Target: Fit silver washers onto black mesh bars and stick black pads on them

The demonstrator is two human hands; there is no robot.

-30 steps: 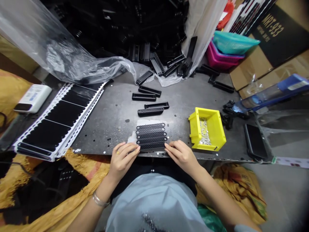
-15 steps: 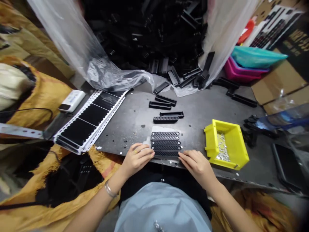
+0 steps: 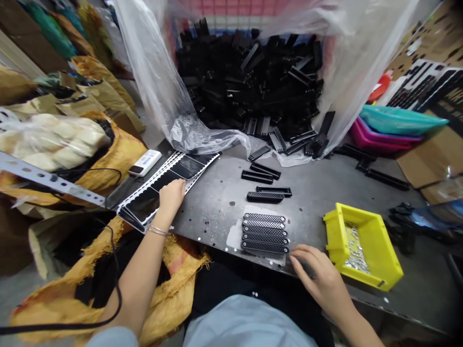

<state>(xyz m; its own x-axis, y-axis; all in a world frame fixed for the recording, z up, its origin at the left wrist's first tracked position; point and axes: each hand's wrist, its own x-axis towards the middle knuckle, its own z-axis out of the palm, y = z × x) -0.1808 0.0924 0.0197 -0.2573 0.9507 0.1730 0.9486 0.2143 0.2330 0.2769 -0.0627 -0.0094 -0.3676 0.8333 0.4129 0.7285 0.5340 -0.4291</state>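
Observation:
My left hand (image 3: pixel 171 193) has reached left and rests on a stack of white sheets carrying black oblong stickers (image 3: pixel 166 183); its fingers curl over the sheets' edge. My right hand (image 3: pixel 318 272) lies near the table's front edge, fingers loosely apart, just right of a row of several black mesh grille pieces (image 3: pixel 265 233) lined up on a pale sheet. It touches nothing I can make out.
More loose black grilles (image 3: pixel 265 185) lie further back on the grey metal table (image 3: pixel 217 193). A clear bag full of black parts (image 3: pixel 253 82) fills the back. A yellow bin of small silver screws (image 3: pixel 361 246) stands at the right. A white device (image 3: pixel 145 162) lies beside the sticker sheets.
My left hand left the row of grilles and moved left onto the sticker sheets. The right hand stayed by the grilles. The camera tilted up and turned left.

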